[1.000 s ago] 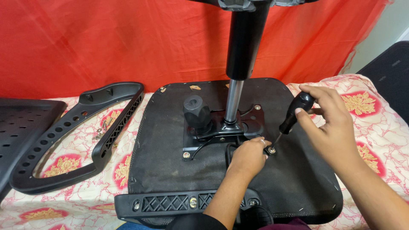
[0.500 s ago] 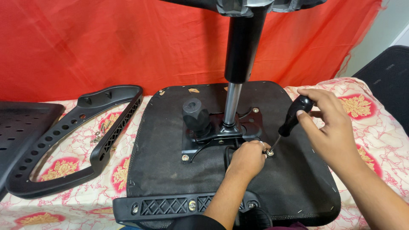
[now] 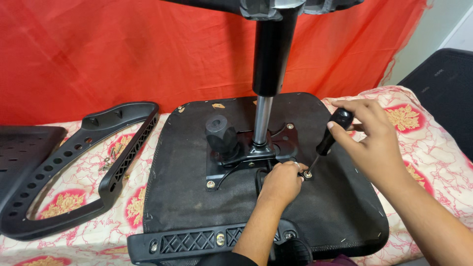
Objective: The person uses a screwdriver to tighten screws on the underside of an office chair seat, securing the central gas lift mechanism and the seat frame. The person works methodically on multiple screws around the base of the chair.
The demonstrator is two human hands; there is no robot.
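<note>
An upturned black office chair seat (image 3: pixel 197 207) lies on a patterned cloth, its metal mechanism plate (image 3: pixel 236 155) bolted in the middle with a gas cylinder column (image 3: pixel 266 74) rising from it. My right hand (image 3: pixel 369 138) grips the black handle of a screwdriver (image 3: pixel 329 138), whose tip sits on a screw (image 3: pixel 308 174) at the plate's near right corner. My left hand (image 3: pixel 281 182) rests closed on the plate beside that screw, steadying the bracket there. A black knob (image 3: pixel 220 132) stands on the plate's left side.
A black chair armrest frame (image 3: pixel 98 167) lies left of the seat, with several loose screws (image 3: pixel 109 160) inside its loop. A black perforated panel (image 3: pixel 22 157) sits at far left. A red curtain (image 3: pixel 123 49) hangs behind; another black chair part (image 3: pixel 443 93) is at right.
My right hand has kept the screwdriver on the same screw with a slight shift of grip on the handle. My left hand has stayed on the bracket.
</note>
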